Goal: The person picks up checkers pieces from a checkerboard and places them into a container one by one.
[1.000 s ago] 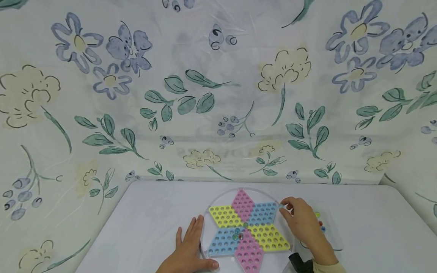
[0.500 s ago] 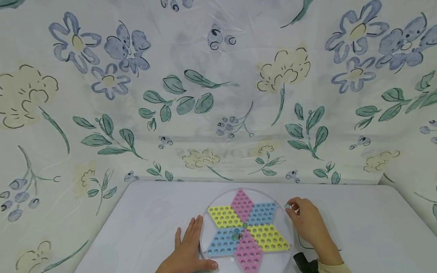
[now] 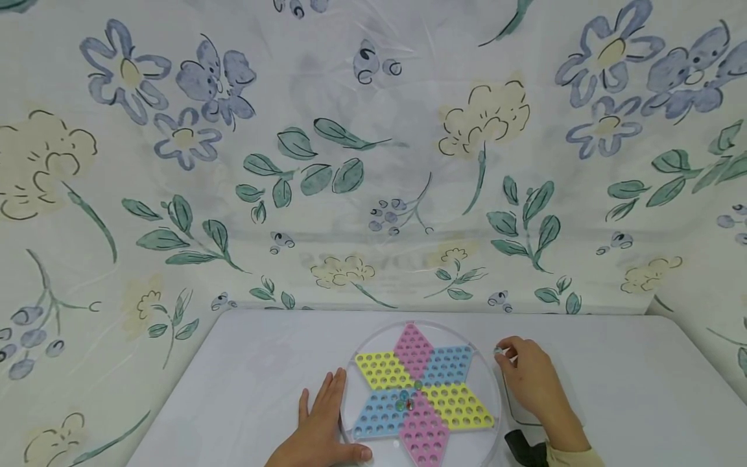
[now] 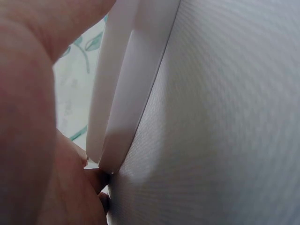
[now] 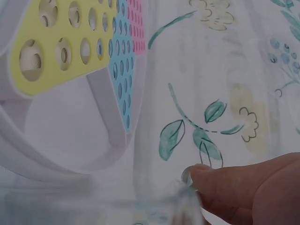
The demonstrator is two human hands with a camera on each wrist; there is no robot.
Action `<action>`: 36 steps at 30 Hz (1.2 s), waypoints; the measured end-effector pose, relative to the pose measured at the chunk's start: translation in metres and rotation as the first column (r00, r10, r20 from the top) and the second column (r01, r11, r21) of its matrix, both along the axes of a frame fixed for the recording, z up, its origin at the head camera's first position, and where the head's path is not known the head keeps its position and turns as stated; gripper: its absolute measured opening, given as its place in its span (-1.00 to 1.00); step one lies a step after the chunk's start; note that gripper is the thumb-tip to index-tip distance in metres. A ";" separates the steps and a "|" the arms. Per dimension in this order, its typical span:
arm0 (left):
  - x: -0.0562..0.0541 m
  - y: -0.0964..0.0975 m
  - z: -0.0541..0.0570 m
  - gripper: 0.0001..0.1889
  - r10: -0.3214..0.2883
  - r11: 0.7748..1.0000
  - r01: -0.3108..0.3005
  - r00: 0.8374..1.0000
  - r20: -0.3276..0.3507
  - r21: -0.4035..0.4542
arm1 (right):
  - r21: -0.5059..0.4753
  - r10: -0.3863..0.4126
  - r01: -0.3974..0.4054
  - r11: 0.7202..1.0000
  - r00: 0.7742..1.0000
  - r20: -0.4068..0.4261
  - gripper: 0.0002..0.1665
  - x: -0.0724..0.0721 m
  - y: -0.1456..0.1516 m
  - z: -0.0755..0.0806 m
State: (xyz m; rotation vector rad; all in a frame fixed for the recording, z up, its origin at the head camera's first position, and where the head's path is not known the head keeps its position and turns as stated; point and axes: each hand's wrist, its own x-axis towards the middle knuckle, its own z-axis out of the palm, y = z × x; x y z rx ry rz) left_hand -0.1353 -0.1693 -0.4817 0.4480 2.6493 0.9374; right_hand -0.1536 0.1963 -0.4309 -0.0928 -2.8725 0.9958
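The right hand [image 3: 535, 379] pinches a small glassy marble [image 5: 186, 175] between thumb and fingers just right of the star-patterned board [image 3: 461, 407], whose left rim the left hand [image 3: 323, 423] touches, fingers straight, thumb spread, while four marbles [image 3: 404, 395] sit mid-board and the right hand partly hides a clear container [image 3: 527, 424].

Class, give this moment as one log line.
left hand: touching game board | right hand: pinching marble | other marbles: near board's centre

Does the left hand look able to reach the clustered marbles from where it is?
Probably yes: the left hand lies at the left edge of the board, and nothing visible blocks its way to the marbles.
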 end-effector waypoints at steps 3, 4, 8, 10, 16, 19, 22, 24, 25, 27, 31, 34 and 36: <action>0.000 0.000 0.000 0.45 0.000 1.000 0.000 1.000 0.002 -0.002 | 0.000 -0.011 0.011 1.000 1.000 0.002 -0.69 0.001 0.001 0.000; 0.000 0.000 0.000 0.45 0.002 1.000 -0.002 1.000 0.001 -0.001 | 0.003 -0.013 0.013 1.000 1.000 0.002 -0.69 0.001 0.001 0.000; 0.000 0.000 0.000 0.45 0.009 1.000 -0.009 1.000 0.004 -0.001 | 0.010 -0.022 0.022 1.000 1.000 0.001 -0.68 0.000 0.003 0.000; 0.000 0.001 0.000 0.45 0.013 1.000 -0.013 1.000 0.003 -0.004 | 0.014 -0.025 0.025 1.000 1.000 0.002 -0.68 0.000 0.003 -0.001; 0.000 0.001 0.000 0.45 0.014 1.000 -0.014 1.000 0.008 -0.009 | 0.017 -0.025 0.025 1.000 1.000 0.003 -0.68 0.000 0.003 -0.002; 0.000 0.001 0.001 0.45 0.012 1.000 -0.012 1.000 0.007 -0.005 | 0.019 -0.025 0.025 1.000 1.000 0.005 -0.69 0.000 0.003 -0.002; 0.000 0.001 0.001 0.45 0.011 1.000 -0.011 1.000 0.006 -0.002 | 0.025 -0.022 0.022 0.999 1.000 0.002 -0.70 0.000 0.003 -0.003; 0.001 0.000 0.001 0.46 0.009 1.000 -0.009 1.000 0.012 0.004 | 0.031 -0.021 0.021 0.999 1.000 -0.002 -0.71 0.000 0.003 -0.003; 0.001 0.000 0.001 0.45 0.009 1.000 -0.009 1.000 0.015 0.007 | 0.033 -0.019 0.019 0.999 1.000 -0.003 -0.71 -0.001 0.003 -0.003; 0.001 0.000 0.002 0.45 0.007 1.000 -0.007 1.000 0.020 0.009 | 0.037 -0.017 0.017 0.999 1.000 -0.003 -0.71 -0.001 0.003 -0.004; 0.002 0.000 0.004 0.44 0.003 1.000 -0.004 0.999 0.033 0.012 | 0.039 -0.014 0.014 0.999 1.000 0.002 -0.71 -0.001 0.004 -0.004; 0.002 0.001 0.005 0.45 0.008 1.000 -0.008 0.999 0.034 0.007 | 0.042 -0.017 0.016 0.999 1.000 0.002 -0.71 -0.002 0.004 -0.004; 0.002 0.001 0.006 0.45 0.013 1.000 -0.013 0.999 0.032 -0.001 | 0.042 -0.022 0.022 0.999 1.000 0.004 -0.72 -0.002 0.004 -0.004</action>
